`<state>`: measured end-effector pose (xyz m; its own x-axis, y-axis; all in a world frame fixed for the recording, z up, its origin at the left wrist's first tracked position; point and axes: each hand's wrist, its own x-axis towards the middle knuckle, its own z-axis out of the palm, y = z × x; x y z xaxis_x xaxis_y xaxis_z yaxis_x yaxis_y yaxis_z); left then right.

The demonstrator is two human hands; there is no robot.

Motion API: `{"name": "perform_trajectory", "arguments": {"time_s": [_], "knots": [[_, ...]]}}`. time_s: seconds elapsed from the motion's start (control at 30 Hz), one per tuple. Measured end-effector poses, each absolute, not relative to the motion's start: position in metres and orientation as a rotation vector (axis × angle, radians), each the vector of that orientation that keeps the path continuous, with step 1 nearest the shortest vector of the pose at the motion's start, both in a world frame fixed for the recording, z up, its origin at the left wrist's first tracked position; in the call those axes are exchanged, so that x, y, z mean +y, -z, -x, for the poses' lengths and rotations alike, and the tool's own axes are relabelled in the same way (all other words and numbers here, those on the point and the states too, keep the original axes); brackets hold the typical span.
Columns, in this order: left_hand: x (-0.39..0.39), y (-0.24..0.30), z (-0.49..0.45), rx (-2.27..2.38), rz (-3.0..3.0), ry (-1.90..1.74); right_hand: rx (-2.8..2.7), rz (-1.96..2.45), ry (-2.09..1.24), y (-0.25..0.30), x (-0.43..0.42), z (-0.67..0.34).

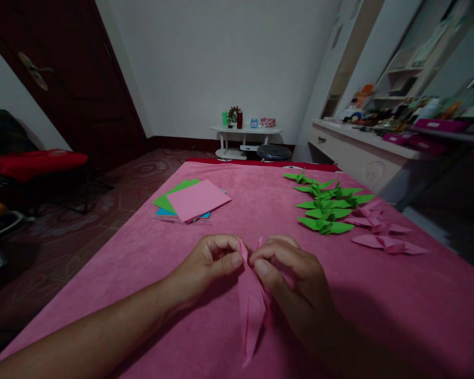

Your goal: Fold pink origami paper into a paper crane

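Both my hands pinch one folded pink paper piece (252,310) low in the middle of the view, above a pink cloth-covered table (260,210). My left hand (211,263) grips its top left edge between thumb and forefinger. My right hand (290,281) pinches the top right edge, fingers curled. The paper's long narrow points hang down toward me between the hands.
A stack of flat paper sheets (191,202), pink on top with green and blue under it, lies at the left. Several folded green cranes (326,208) and a few pink cranes (383,237) lie at the right. A desk (363,152) stands right, a red seat (31,163) left.
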<state>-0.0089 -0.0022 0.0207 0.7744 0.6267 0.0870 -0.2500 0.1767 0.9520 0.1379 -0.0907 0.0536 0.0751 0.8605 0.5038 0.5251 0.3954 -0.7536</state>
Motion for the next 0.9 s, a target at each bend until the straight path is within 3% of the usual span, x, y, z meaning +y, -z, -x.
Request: {"name": "perform_trajectory", "arguments": {"time_s": [0.23, 0.9], "knots": [[0.004, -0.022, 0.013, 0.363, -1.244, -0.567, -1.156, 1.171, -0.984, -0.046, -0.080, -0.138], [-0.002, -0.026, 0.011, 0.400, -1.216, -0.623, -1.082, 1.130, -1.332, -0.051, -0.077, -0.145]]}}
